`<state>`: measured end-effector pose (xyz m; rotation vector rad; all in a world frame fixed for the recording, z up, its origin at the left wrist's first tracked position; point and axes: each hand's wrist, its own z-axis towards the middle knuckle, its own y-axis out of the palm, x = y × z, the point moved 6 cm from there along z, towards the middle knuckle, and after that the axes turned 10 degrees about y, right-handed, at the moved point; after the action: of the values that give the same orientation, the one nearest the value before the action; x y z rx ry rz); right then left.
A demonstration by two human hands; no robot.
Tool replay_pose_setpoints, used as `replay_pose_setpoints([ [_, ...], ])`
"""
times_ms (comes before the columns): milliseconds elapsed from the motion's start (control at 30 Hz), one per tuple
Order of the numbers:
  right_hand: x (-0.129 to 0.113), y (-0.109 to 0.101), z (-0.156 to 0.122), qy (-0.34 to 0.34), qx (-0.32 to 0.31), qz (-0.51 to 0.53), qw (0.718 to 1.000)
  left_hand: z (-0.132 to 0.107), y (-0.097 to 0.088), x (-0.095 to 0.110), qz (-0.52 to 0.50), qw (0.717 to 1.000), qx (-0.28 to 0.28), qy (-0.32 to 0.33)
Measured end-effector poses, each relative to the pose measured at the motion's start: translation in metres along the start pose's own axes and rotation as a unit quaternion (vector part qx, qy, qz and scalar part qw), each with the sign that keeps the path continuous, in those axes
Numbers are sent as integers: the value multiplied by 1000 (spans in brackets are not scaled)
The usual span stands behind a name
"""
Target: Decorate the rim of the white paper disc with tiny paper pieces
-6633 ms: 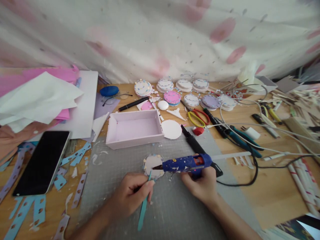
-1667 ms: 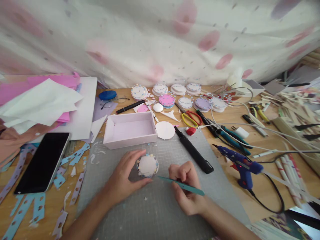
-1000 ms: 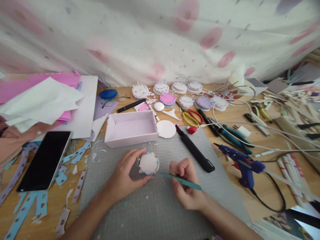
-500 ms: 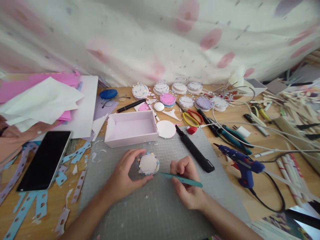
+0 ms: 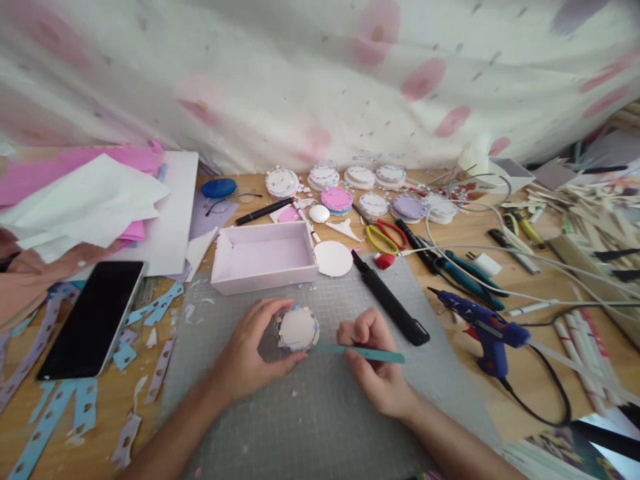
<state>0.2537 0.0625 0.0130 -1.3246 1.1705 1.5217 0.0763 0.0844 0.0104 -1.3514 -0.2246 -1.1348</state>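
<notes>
My left hand [image 5: 255,350] curves its thumb and forefinger around a small round paper cake [image 5: 297,328], which has a white top and a trim of pale blue and yellow bits. Closed in my right hand [image 5: 375,363] is a pair of slim teal tweezers [image 5: 385,355], lying almost level. Their narrow tip points left and reaches the cake's lower right edge; whether it touches cannot be made out. Under both hands lies a grey cutting mat [image 5: 300,427]. A white scalloped paper disc [image 5: 334,259] rests beyond the cake.
Behind the mat's far part stands a pale pink box [image 5: 265,283]. A black cutter [image 5: 390,300], a blue glue gun [image 5: 480,323] and cables lie to the right. On the left are a phone [image 5: 90,320] and punched paper strips [image 5: 50,427]. Several decorated discs [image 5: 360,177] line the back.
The tweezers have turned slightly to lie more level, and my right hand has shifted a little. My left hand and the cake have hardly moved.
</notes>
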Motion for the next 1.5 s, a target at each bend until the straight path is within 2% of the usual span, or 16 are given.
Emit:
replay_pose_setpoints([
  [833, -4, -2, -3, -33, 13, -23, 999, 1, 2, 2, -1, 1000, -17, 8],
  [1033, -3, -3, -4, -19, 7, 10, 1000, 0, 2, 1, 6, 1000, -15, 4],
  [1233, 5, -4, 1, 24, 19, 53, 998, 0, 1, -1, 12, 1000, -17, 1],
  [1500, 6, -3, 1, 20, 19, 50, 998, -2, 1, -2, 33, 999, -10, 4],
])
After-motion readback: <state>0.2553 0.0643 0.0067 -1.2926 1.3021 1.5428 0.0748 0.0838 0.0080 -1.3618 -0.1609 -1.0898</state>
